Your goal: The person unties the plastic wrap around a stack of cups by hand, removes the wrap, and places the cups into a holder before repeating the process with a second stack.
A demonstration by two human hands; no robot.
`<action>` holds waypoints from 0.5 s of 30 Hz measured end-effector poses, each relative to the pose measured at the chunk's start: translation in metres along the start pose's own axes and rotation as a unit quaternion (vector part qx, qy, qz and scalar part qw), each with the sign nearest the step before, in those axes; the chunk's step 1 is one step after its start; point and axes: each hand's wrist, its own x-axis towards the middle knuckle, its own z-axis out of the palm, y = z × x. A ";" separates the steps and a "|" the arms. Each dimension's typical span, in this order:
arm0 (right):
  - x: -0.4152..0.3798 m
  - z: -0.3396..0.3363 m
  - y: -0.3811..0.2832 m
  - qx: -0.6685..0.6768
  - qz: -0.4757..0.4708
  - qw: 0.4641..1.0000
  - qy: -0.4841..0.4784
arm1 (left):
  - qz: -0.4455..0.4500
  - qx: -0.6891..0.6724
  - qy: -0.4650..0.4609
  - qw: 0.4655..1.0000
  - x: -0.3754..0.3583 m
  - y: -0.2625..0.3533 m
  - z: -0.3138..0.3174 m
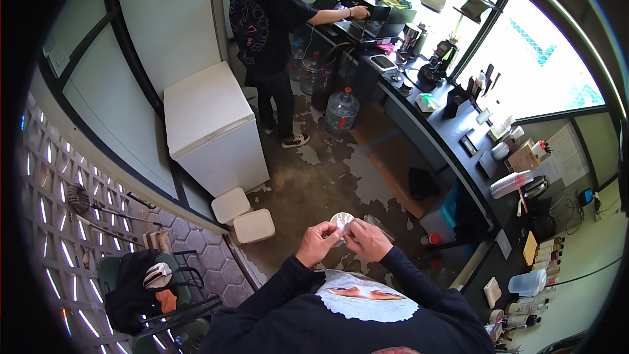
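In front of my chest, my left hand (318, 244) and my right hand (367, 239) are close together, fingers pinched. Between them is a small, pale, round thing (341, 218) with a white rim. It could be a paper filter or a lid; its exact kind is too small to tell. The fingers of both hands close on its near edge and hide part of it. Just beyond my right hand shows something clear and shiny (378, 225), which I cannot make out. Dark long sleeves cover both my forearms.
A person (267, 33) in black stands at the far counter, one hand on a dark machine. A white chest freezer (213, 124) and two white lidded tubs (254, 226) are at left. Large water bottles (341, 111) stand on the floor. Along the right runs a crowded black counter (452, 128).
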 end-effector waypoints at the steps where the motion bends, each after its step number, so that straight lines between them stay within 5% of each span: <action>1: 0.004 0.002 -0.003 -0.070 -0.038 0.996 0.036 | -0.029 -0.052 -0.005 0.998 0.000 -0.001 -0.001; 5: 0.013 0.006 -0.021 -0.111 -0.043 0.988 0.096 | -0.082 -0.205 0.029 0.975 -0.001 0.003 -0.001; 10: -0.002 0.014 -0.017 -0.033 -0.008 0.993 0.113 | 0.024 0.027 -0.015 0.999 -0.005 0.020 -0.009; 15: -0.007 0.010 -0.028 0.081 0.039 0.983 0.159 | 0.031 0.034 -0.015 0.999 -0.005 0.024 0.000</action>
